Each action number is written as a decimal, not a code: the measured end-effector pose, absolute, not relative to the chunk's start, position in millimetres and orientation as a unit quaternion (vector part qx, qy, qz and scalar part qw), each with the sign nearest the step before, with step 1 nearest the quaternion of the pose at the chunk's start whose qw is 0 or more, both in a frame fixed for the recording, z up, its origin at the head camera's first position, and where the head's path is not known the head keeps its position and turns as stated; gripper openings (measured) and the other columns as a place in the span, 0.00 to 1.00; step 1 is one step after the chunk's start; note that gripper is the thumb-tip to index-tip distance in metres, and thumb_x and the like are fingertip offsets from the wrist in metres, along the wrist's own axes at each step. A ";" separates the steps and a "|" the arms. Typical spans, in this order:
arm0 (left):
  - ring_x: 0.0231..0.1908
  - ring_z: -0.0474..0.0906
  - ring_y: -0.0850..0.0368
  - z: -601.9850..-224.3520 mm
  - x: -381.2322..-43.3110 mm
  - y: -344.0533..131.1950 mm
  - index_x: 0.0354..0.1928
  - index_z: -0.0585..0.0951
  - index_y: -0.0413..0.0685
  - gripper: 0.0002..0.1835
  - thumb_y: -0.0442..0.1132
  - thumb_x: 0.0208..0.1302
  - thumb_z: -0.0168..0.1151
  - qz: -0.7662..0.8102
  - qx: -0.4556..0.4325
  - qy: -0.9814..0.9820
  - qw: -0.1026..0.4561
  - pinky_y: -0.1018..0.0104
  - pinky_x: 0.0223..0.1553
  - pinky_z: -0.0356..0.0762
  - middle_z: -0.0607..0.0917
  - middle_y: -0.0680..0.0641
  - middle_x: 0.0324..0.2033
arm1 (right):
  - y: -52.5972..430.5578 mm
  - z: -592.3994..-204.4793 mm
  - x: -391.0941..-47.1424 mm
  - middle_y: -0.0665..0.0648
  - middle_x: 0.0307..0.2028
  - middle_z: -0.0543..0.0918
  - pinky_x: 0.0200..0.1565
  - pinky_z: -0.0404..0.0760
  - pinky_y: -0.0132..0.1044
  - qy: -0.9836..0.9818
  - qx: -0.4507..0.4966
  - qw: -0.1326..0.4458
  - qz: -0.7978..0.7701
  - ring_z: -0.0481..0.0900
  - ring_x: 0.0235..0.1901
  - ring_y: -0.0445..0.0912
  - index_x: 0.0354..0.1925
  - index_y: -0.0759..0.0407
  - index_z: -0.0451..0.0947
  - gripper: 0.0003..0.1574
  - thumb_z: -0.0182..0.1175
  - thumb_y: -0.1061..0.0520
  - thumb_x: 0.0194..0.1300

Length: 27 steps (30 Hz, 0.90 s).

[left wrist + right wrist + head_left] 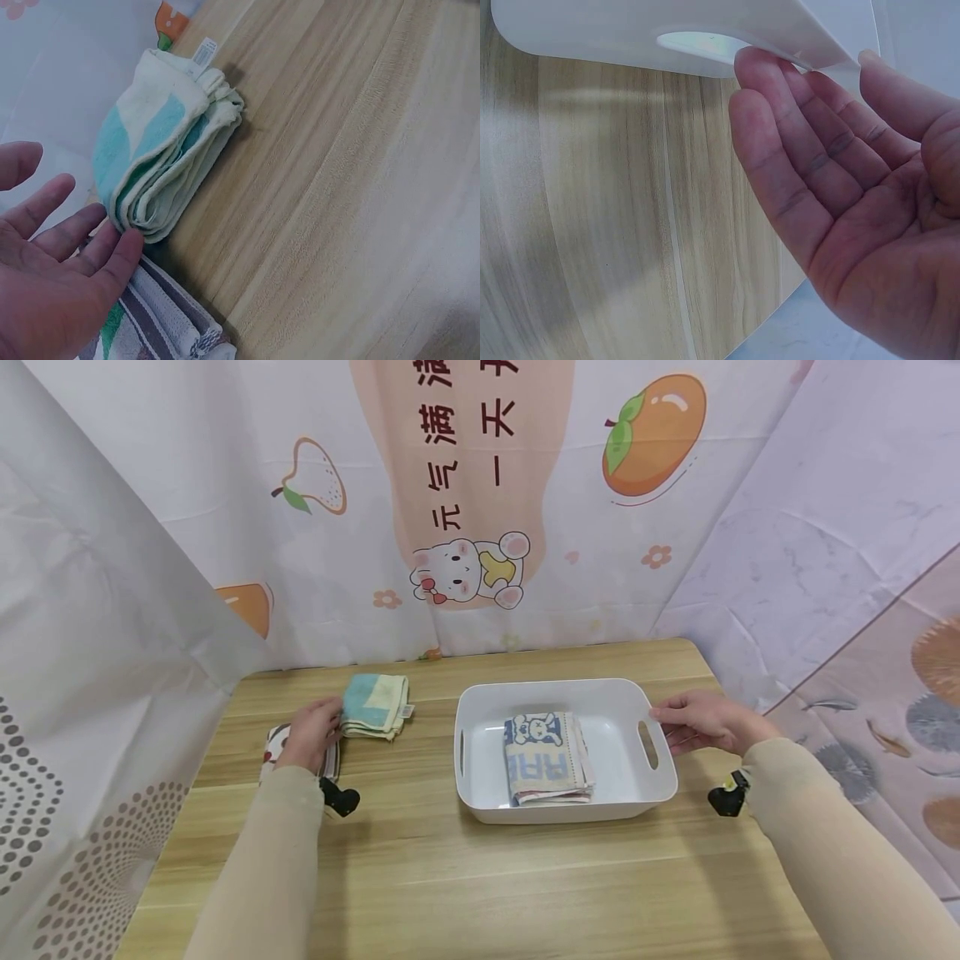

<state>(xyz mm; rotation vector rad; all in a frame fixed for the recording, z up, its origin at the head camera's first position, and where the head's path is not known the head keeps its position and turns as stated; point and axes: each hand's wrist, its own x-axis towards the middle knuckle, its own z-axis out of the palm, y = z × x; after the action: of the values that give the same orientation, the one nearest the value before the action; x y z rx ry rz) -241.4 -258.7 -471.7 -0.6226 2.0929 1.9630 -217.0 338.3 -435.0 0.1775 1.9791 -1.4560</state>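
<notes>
My left hand [310, 733] is over a folded white towel with brown markings [330, 761], partly covering it. In the left wrist view its fingers are spread and loosely bent, and the fingertips [129, 241] are at the near edge of a folded teal and pale-yellow towel [161, 112]; firm contact is unclear. My right hand [703, 720] is at the right end of a white plastic basket [480, 814]. Its fingers [761, 124] lie outside the wall by the handle slot, with the thumb near the rim. Inside the basket lies a folded cream and blue towel [542, 760].
The basket stands on a wood-grain table [480, 893]. A printed curtain [300, 568] hangs along the table's back edge, with more hanging cloth on the left and right sides. A small white label [407, 711] sticks out from the teal towel.
</notes>
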 end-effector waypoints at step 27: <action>0.67 0.52 0.47 -482.3 -244.7 -249.0 0.72 0.53 0.42 0.31 0.44 0.73 0.45 0.633 -0.216 0.725 0.165 0.50 0.59 0.66 0.50 0.42 0.71 | 339.1 -434.7 -217.4 0.67 0.41 0.82 0.42 0.81 0.48 0.757 0.065 0.336 -0.557 0.83 0.36 0.53 0.55 0.75 0.69 0.29 0.54 0.50 0.70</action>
<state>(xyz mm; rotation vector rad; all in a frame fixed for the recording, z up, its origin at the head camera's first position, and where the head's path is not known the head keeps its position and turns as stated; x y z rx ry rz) -244.7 -249.0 -482.3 -0.6142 2.0666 1.8039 -217.4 339.1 -434.7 0.1694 1.9742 -1.4521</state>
